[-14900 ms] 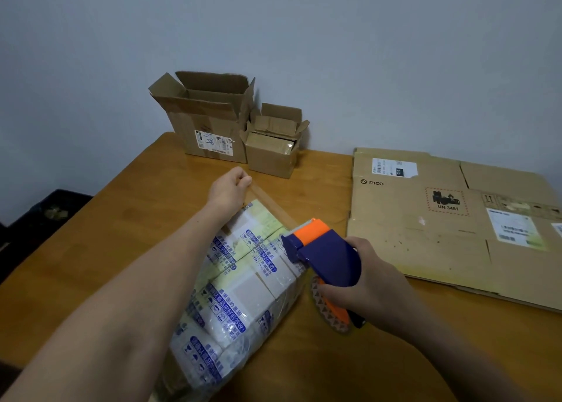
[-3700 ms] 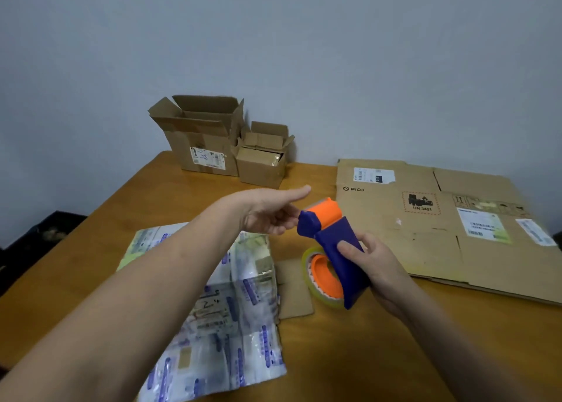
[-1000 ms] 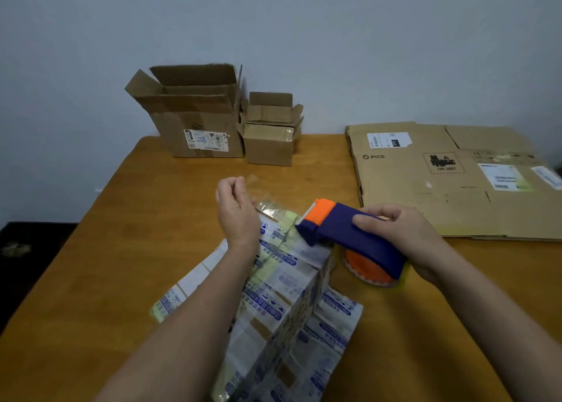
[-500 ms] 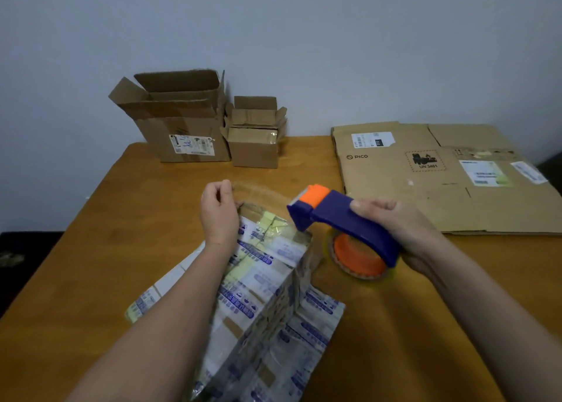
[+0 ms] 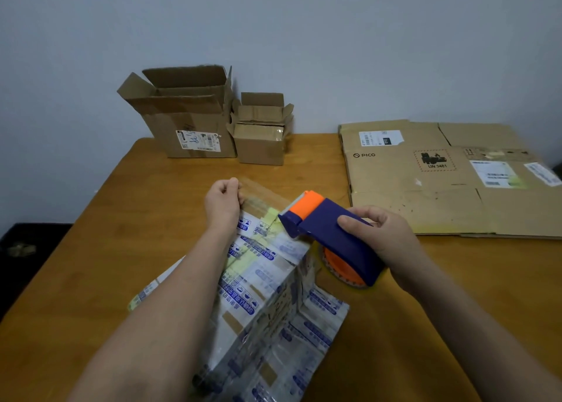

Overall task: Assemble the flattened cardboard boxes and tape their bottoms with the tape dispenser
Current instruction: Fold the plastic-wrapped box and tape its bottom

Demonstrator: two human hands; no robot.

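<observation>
A box covered in printed blue-and-white tape (image 5: 267,283) stands in front of me on the wooden table (image 5: 121,219), its bottom flaps facing up. My left hand (image 5: 223,202) pinches the free end of a clear tape strip (image 5: 261,193) at the box's far edge. My right hand (image 5: 378,237) grips the purple and orange tape dispenser (image 5: 328,234), whose orange head hovers over the box's far right corner. The strip runs from the left hand's fingers to the dispenser's head.
Two assembled brown boxes stand open at the back against the wall: a large one (image 5: 185,115) and a small one (image 5: 261,131). A big flattened cardboard box (image 5: 441,176) lies at the right of the table. The table's left edge drops to a dark floor.
Over the last second the dispenser rose off the box and a strip of clear tape was drawn out between it and my left hand. My left hand stays at the far edge.
</observation>
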